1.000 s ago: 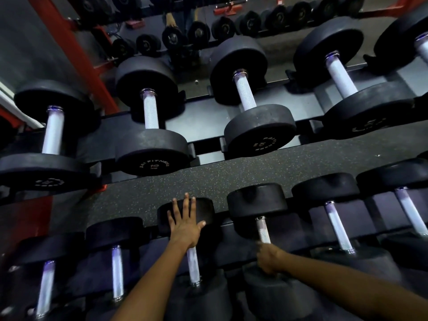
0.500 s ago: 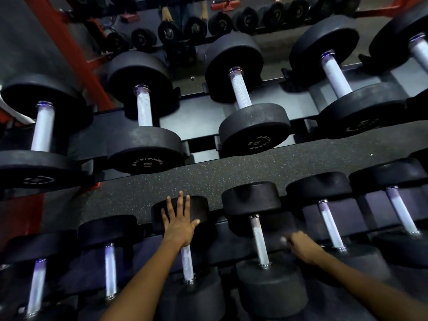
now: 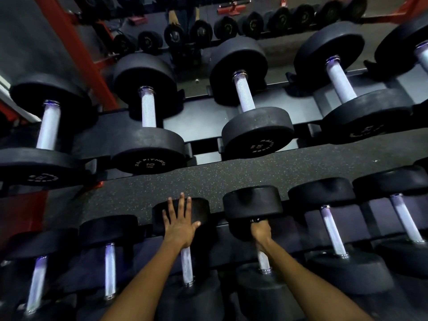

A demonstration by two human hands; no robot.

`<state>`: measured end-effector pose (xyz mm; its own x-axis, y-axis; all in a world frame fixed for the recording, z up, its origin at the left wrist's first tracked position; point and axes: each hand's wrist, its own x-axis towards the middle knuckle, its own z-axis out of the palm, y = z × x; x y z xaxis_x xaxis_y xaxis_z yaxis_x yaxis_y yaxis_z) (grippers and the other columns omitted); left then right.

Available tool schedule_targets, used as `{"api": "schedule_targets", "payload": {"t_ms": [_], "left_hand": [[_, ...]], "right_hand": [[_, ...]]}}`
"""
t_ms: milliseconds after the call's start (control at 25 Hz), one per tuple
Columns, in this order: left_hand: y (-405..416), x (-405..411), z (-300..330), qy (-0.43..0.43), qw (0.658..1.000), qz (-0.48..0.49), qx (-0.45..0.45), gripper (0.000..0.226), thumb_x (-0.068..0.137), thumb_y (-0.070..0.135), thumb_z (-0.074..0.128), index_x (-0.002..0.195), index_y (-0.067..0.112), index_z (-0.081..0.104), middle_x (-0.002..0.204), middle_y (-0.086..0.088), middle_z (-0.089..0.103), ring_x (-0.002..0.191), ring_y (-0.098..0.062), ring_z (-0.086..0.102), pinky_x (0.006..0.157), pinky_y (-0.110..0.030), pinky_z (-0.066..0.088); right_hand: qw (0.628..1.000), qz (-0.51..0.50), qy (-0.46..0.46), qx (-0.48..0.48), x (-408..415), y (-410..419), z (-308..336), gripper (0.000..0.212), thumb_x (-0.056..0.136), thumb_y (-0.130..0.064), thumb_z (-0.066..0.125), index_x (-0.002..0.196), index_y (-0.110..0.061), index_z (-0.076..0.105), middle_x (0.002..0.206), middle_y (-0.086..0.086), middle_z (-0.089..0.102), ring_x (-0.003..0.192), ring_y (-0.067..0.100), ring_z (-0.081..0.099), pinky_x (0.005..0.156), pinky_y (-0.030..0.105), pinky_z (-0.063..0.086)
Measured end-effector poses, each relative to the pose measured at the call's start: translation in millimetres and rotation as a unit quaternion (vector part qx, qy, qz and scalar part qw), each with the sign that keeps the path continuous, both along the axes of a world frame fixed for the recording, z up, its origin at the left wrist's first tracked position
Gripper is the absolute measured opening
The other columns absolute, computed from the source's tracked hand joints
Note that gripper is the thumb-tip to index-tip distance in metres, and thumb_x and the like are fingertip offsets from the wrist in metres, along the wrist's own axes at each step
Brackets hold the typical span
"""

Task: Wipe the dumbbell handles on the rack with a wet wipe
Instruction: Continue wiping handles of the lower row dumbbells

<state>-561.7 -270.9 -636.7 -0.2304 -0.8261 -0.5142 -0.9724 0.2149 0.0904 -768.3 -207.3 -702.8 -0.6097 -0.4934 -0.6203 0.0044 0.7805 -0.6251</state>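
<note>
**Lower rack, handle wipe in progress**

Moved since half a second ago: right hand [image 3: 261,230], from the 3 o'clock neighbour's handle back to the middle dumbbell handle [image 3: 264,260], now curled round its top end. Wet wipe not visible. Left hand [image 3: 179,224] flat, fingers spread, on the adjacent dumbbell head [image 3: 199,210]. Progress: apparently mid-row; which handles are wiped cannot be told. Upper rack [image 3: 201,117] at 12 o'clock. Legible: "RAI FITNESS 10" [image 3: 150,163].
</note>
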Motion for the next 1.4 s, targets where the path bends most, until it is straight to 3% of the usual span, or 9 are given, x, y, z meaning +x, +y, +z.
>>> {"api": "schedule_targets", "payload": {"t_ms": [160,320,480,680,840,1000,1160,1240,1400], "left_hand": [[0.6,0.2,-0.4,0.004,1.000,0.000,-0.001,0.079,0.102,0.049,0.028,0.133,0.016,-0.036,0.138,0.001,-0.050,0.126,-0.032,-0.047,0.112,-0.057,-0.015],[0.6,0.0,-0.8,-0.001,1.000,0.000,0.001,0.079,0.102,0.050,0.027,0.134,0.015,-0.036,0.139,0.000,-0.050,0.125,-0.032,-0.047,0.112,-0.057,-0.015],[0.1,-0.1,-0.3,0.001,1.000,-0.002,-0.007,0.080,0.102,0.050,0.028,0.138,0.014,-0.034,0.139,0.001,-0.049,0.130,-0.034,-0.045,0.112,-0.057,-0.014],[-1.0,0.5,-3.5,-0.007,1.000,-0.012,-0.011,0.080,0.102,0.050,0.029,0.147,0.017,-0.028,0.140,0.002,-0.048,0.135,-0.037,-0.041,0.112,-0.057,-0.015],[-0.8,0.3,-5.3,-0.004,1.000,-0.015,-0.019,0.081,0.101,0.050,0.031,0.148,0.016,-0.027,0.140,0.002,-0.047,0.128,-0.032,-0.046,0.112,-0.057,-0.015],[-0.3,0.2,-4.5,-0.006,1.000,-0.013,-0.014,0.081,0.102,0.049,0.031,0.149,0.016,-0.025,0.149,-0.001,-0.043,0.133,-0.035,-0.043,0.112,-0.056,-0.016],[0.6,0.7,-3.5,-0.006,1.000,-0.012,-0.014,0.080,0.102,0.049,0.031,0.149,0.016,-0.025,0.152,-0.003,-0.040,0.135,-0.037,-0.040,0.112,-0.057,-0.015],[0.9,1.4,-4.9,-0.003,1.000,-0.011,-0.018,0.080,0.102,0.049,0.030,0.148,0.015,-0.026,0.145,0.000,-0.045,0.131,-0.034,-0.044,0.112,-0.056,-0.016],[0.2,0.4,-3.3,0.006,1.000,-0.008,-0.017,0.081,0.102,0.049,0.031,0.148,0.015,-0.026,0.138,0.002,-0.048,0.135,-0.036,-0.040,0.112,-0.056,-0.015]], "right_hand": [[0.999,0.031,0.024,0.016,14.6,7.2,-3.9,0.064,0.078,-0.003,0.061,0.133,0.013,0.033,0.134,0.022,0.043,0.126,0.036,0.044,0.101,0.035,0.040],[0.992,-0.017,-0.117,-0.044,-17.5,-2.0,-22.0,0.006,0.074,0.001,0.053,0.069,-0.001,0.056,0.068,0.013,0.054,0.063,0.026,0.052,0.050,0.022,0.042],[0.998,-0.028,-0.047,0.027,16.9,0.1,-18.5,0.081,0.065,-0.010,0.076,0.132,0.010,0.037,0.129,0.026,0.047,0.119,0.038,0.050,0.101,0.038,0.042],[0.994,-0.040,-0.097,-0.041,-4.1,-11.4,-21.8,0.022,0.081,0.002,0.062,0.102,-0.002,0.058,0.115,0.021,0.058,0.082,0.024,0.064,0.070,0.030,0.056],[0.997,0.029,0.034,0.062,24.6,-6.1,-21.5,0.096,0.061,-0.017,0.079,0.138,0.008,0.028,0.140,0.020,0.038,0.129,0.035,0.040,0.109,0.038,0.034],[0.990,-0.013,-0.116,-0.082,-26.8,-0.1,-12.0,0.019,0.071,-0.008,0.076,0.084,-0.007,0.062,0.096,0.014,0.063,0.085,0.021,0.056,0.062,0.024,0.050],[0.979,0.030,0.135,-0.147,-26.7,52.7,-9.0,0.028,0.085,-0.003,0.060,0.065,-0.022,0.057,0.073,0.009,0.064,0.075,0.017,0.056,0.068,0.033,0.044],[0.917,0.221,0.234,-0.237,-10.3,65.9,-14.3,0.030,0.085,0.001,0.054,0.091,-0.025,0.067,0.095,0.005,0.069,0.092,0.013,0.060,0.087,0.024,0.046],[0.449,0.710,0.479,-0.255,-46.9,15.9,-17.2,0.038,0.082,-0.021,0.038,0.095,-0.022,0.074,0.110,-0.007,0.069,0.115,0.010,0.057,0.102,0.022,0.040]]}}
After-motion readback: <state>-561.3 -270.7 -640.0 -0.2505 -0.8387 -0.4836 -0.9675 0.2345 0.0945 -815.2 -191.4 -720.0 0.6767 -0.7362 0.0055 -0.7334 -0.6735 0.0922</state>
